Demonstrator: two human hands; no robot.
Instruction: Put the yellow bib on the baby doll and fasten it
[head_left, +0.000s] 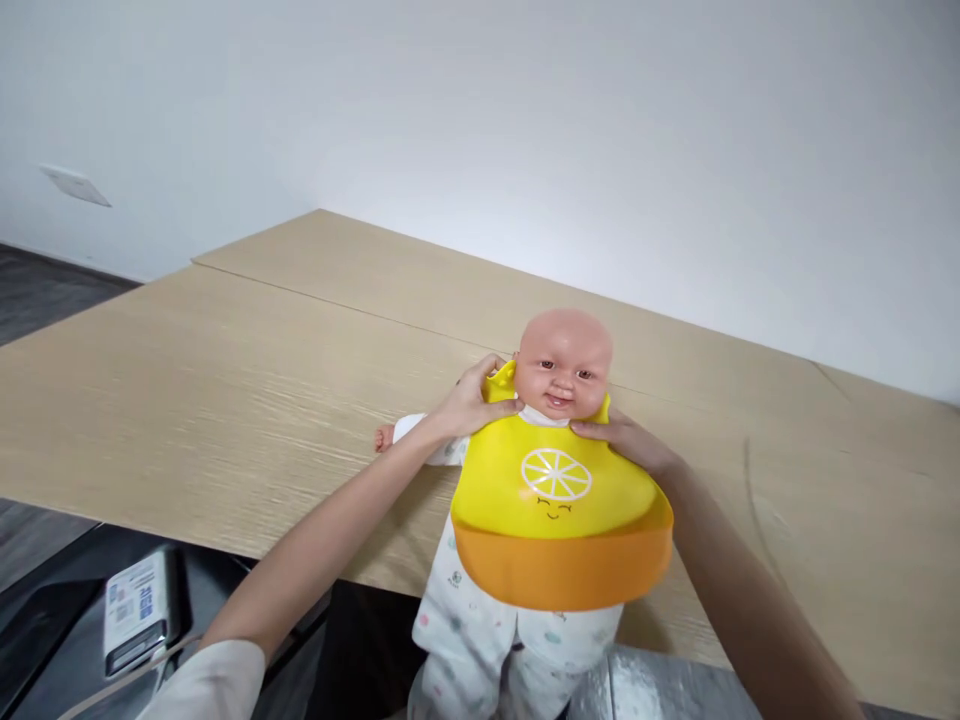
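A bald baby doll (564, 350) in white patterned clothes is propped at the table's front edge, facing me. Over its chest lies a yellow bib (491, 480) with a lemon-slice print and an orange catch pocket (562, 572) at the bottom. My left hand (474, 400) grips the bib's neck strap beside the doll's neck, thumb in front. On the other side, my right hand (626, 437) holds the bib at the shoulder, thumb on the front and the other fingers hidden behind. The strap ends behind the neck are mostly out of sight.
A wooden table (225, 390) stretches back to a white wall (525, 130). At lower left, a white boxy device (139, 610) with a label and a cable lies on a black surface. A wall plate (76, 186) is at far left.
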